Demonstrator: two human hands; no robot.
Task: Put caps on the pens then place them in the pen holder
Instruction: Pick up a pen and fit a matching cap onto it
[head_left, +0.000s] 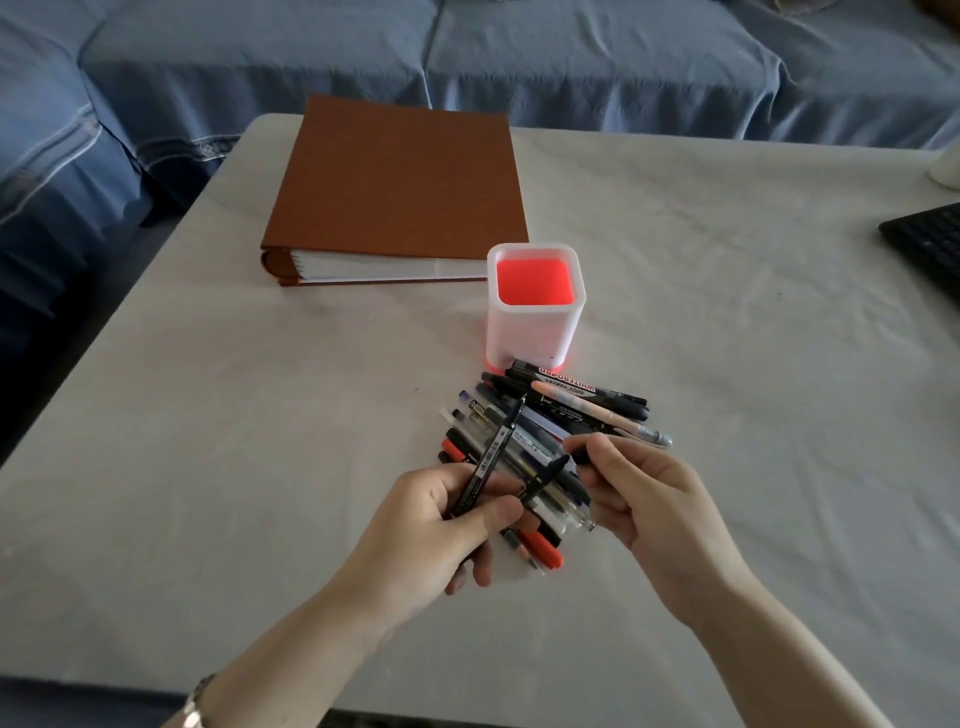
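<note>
Your surface (260, 415) is a rectangular table w/ rounded corners under a pale, matte cloth, wrinkled all over. Behind it a sofa (571, 62) in a creased blue fabric cover fills the far side of the room. On the surface, far left-centre, lies a thick brown album (400, 176), cloth-textured cover, white page edges facing you. A black keyboard (930, 244) is cut off at the right edge. The pen holder (535, 338) stands upright just in front of the album: squarish tube w/ rounded corners, smooth white plastic, red-orange inside & at the base, nothing in it. The pen pile (540, 431) lies flat btwn the holder & your hands, mostly black, clear & red barrels. A black whiteboard marker (571, 384) on top nearly touches the holder's base, w/ a slim peach pen (587, 410) beside it. Your left hand (441, 514) grips two thin black pens (493, 457), one angled up toward the holder, the other's tapered tip aimed right. Your right hand (639, 493) pinches a small black cap (581, 454) btwn thumb & forefinger, near that tip but apart. Metal wristwatch (195, 706) on your left wrist.
</note>
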